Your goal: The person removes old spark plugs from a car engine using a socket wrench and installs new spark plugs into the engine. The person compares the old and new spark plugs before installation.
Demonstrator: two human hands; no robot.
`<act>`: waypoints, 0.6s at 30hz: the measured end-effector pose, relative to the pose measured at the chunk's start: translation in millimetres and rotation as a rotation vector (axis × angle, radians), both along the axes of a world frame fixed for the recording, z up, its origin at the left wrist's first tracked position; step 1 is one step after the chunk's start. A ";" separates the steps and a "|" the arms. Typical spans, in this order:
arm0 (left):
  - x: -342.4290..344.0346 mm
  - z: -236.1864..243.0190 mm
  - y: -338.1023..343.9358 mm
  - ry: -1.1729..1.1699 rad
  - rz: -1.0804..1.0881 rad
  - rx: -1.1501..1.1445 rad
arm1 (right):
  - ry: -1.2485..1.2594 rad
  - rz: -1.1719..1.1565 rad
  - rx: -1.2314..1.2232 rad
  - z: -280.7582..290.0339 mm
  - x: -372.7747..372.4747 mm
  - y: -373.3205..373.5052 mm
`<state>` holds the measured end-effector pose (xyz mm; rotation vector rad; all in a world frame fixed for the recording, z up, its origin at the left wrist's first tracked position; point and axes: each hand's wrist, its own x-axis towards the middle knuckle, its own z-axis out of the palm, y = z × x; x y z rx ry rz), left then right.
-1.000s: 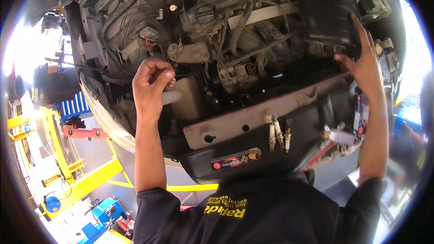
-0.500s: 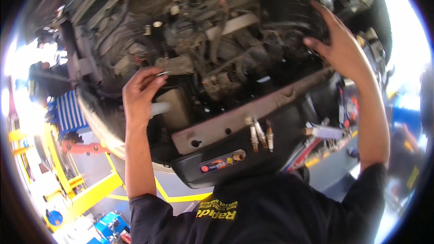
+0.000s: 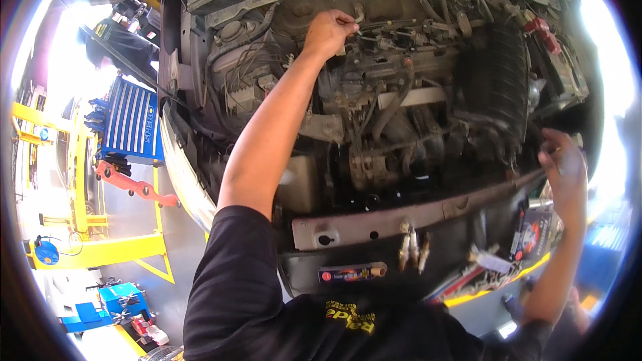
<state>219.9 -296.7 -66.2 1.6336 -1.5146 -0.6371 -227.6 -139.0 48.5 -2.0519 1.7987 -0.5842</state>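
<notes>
My left hand [image 3: 329, 35] reaches across the engine [image 3: 381, 87] to its far side, with thumb and fingertips pinched together. What lies in the pinch is too small to make out here. Off to the right, my right hand [image 3: 564, 164] hovers over the front right corner of the engine bay, fingers loosely bent and apart, with nothing visible in them. The black ribbed air intake part [image 3: 493, 83] lies between the two hands. Several spark plugs [image 3: 414, 249] rest in a row on the black fender cover [image 3: 301, 264] at the car's front edge.
A small spark plug box [image 3: 352, 273] lies on the cover, and another box [image 3: 528, 230] stands at the right. The metal front crossbar [image 3: 394, 217] spans the bay. Leftward are a blue tool cabinet [image 3: 134, 120], a red jack-like part [image 3: 137, 184] and yellow lift arms [image 3: 100, 251].
My left hand has moved up and right, from the near left of the bay to the engine's far side; a small metal piece showed at its fingertips before. My right hand has dropped down and right.
</notes>
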 end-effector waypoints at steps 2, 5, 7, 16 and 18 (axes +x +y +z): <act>3.7 -7.6 -17.1 -0.022 0.008 0.035 | -0.032 -0.016 0.017 0.8 1.8 -5.9; 8.5 -24.6 -30.9 -0.092 0.011 0.034 | -0.045 -0.024 0.004 2.8 9.1 -16.7; 7.5 -34.6 -34.8 -0.012 0.006 0.040 | -0.029 -0.008 -0.060 2.2 19.3 -26.4; 13.1 -54.3 -36.5 -0.072 0.002 -0.103 | -0.011 0.298 -0.055 24.3 91.5 -54.6; 7.6 -53.1 -31.3 -0.090 0.013 -0.140 | 0.037 0.382 -0.047 24.3 101.1 -66.1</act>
